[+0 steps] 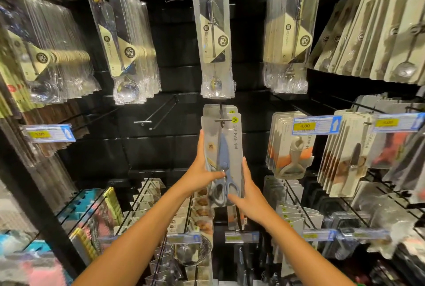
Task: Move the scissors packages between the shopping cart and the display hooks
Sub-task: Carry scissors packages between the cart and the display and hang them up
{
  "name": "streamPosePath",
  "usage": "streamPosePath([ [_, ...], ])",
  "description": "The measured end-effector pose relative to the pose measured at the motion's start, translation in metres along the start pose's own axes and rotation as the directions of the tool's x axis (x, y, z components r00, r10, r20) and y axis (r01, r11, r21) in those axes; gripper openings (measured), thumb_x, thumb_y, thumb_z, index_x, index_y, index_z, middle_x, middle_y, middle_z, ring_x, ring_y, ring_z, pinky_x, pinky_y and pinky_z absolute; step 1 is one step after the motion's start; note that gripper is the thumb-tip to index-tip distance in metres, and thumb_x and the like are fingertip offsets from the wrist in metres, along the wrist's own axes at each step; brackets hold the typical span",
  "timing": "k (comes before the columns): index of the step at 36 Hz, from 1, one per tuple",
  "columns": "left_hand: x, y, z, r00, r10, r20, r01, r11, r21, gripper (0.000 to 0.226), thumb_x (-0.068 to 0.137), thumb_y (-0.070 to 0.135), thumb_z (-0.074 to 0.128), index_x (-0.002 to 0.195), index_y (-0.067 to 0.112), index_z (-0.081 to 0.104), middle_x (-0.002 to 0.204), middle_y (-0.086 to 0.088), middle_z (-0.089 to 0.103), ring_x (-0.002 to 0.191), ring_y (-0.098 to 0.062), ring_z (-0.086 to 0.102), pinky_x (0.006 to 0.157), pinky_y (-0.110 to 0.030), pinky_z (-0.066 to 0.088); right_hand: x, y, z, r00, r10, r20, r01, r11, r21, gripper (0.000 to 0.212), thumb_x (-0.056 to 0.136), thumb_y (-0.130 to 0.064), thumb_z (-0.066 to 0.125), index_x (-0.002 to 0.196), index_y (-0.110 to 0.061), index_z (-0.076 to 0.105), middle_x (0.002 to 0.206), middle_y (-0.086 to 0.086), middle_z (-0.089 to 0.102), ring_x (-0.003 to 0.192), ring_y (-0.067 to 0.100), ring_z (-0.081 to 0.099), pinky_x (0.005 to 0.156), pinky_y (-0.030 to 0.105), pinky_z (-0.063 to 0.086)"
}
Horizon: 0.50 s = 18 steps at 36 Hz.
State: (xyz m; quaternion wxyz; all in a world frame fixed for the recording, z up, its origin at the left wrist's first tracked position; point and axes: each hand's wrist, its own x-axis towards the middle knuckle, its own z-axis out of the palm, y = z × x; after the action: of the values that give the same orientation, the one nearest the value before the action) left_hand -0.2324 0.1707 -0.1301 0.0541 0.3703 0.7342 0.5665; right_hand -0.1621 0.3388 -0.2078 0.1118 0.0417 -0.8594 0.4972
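Observation:
A grey card package with blue-handled scissors (226, 147) hangs at the tip of a black display hook (221, 115) in the middle of the wall. At least one more package hangs behind it. My left hand (202, 170) grips the package's left edge, thumb across the front near the scissors' pivot. My right hand (249, 191) holds the right edge and lower corner, fingers pointing up along the card. The shopping cart is out of view.
Bagged spoons (216, 41) hang right above the scissors. An empty hook (158, 113) sticks out to the left. Peeler packages (292, 147) and price tags (316, 125) hang to the right. Lower hooks with more packages (200, 207) sit under my wrists.

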Motion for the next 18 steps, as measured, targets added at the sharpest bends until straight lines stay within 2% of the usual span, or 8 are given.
streamPosePath([
  [3, 0.011, -0.004, -0.004, 1.0, -0.015, 0.02, 0.014, 1.0, 0.028, 0.119, 0.085, -0.011, 0.071, 0.134, 0.061, -0.009, 0.145, 0.025, 0.028, 0.131, 0.014, 0.046, 0.094, -0.014, 0.048, 0.016, 0.004, -0.001, 1.0, -0.001, -0.011, 0.001, 1.0, -0.005, 0.115, 0.093, -0.033, 0.071, 0.151, -0.045, -0.027, 0.165, -0.01, 0.023, 0.147, 0.007, 0.032, 0.119, 0.038, 0.034],
  [7, 0.024, -0.009, -0.005, 1.0, -0.028, 0.013, 0.027, 0.998, 0.058, 0.12, 0.084, -0.01, 0.073, 0.135, 0.056, -0.013, 0.14, 0.026, 0.028, 0.124, 0.02, 0.048, 0.09, -0.009, 0.048, 0.036, 0.006, -0.003, 1.0, 0.018, -0.01, -0.018, 1.0, 0.004, 0.117, 0.09, -0.027, 0.071, 0.152, -0.041, -0.028, 0.165, -0.003, 0.025, 0.147, 0.015, 0.033, 0.119, 0.046, 0.035],
  [10, 0.031, -0.013, -0.007, 0.999, -0.042, 0.008, 0.041, 0.996, 0.079, 0.122, 0.078, 0.007, 0.079, 0.139, 0.053, -0.016, 0.143, 0.025, 0.026, 0.126, 0.015, 0.047, 0.092, -0.009, 0.046, 0.044, 0.007, -0.004, 0.999, 0.031, -0.009, -0.031, 0.999, 0.015, 0.117, 0.09, -0.026, 0.07, 0.153, -0.038, -0.028, 0.165, 0.0, 0.025, 0.148, 0.019, 0.033, 0.118, 0.047, 0.035],
  [12, 0.035, -0.013, -0.008, 0.999, -0.042, 0.006, 0.042, 0.995, 0.093, 0.122, 0.074, 0.014, 0.081, 0.138, 0.053, -0.015, 0.142, 0.025, 0.025, 0.124, 0.021, 0.044, 0.091, -0.006, 0.045, 0.048, 0.009, -0.004, 0.999, 0.038, -0.013, -0.038, 0.999, 0.007, 0.119, 0.09, -0.027, 0.072, 0.152, -0.039, -0.028, 0.165, 0.0, 0.026, 0.147, 0.019, 0.033, 0.118, 0.047, 0.035],
  [15, 0.041, -0.013, -0.007, 1.0, -0.016, -0.009, 0.017, 0.992, 0.126, 0.115, 0.083, 0.002, 0.078, 0.134, 0.056, -0.01, 0.137, 0.027, 0.025, 0.117, 0.03, 0.043, 0.089, -0.002, 0.043, 0.057, 0.016, -0.004, 0.999, 0.034, -0.013, -0.035, 0.999, -0.01, 0.121, 0.089, -0.031, 0.074, 0.15, -0.045, -0.029, 0.164, 0.001, 0.029, 0.145, 0.022, 0.038, 0.115, 0.045, 0.039],
  [18, 0.042, -0.011, -0.007, 1.0, -0.023, -0.018, 0.025, 0.987, 0.157, 0.112, 0.088, -0.006, 0.072, 0.136, 0.054, -0.01, 0.139, 0.026, 0.025, 0.118, 0.031, 0.041, 0.089, -0.001, 0.042, 0.064, 0.027, -0.005, 0.999, 0.032, -0.013, -0.032, 0.999, 0.0, 0.119, 0.087, -0.033, 0.076, 0.152, -0.048, -0.023, 0.163, 0.001, 0.03, 0.145, 0.021, 0.04, 0.115, 0.047, 0.04],
])
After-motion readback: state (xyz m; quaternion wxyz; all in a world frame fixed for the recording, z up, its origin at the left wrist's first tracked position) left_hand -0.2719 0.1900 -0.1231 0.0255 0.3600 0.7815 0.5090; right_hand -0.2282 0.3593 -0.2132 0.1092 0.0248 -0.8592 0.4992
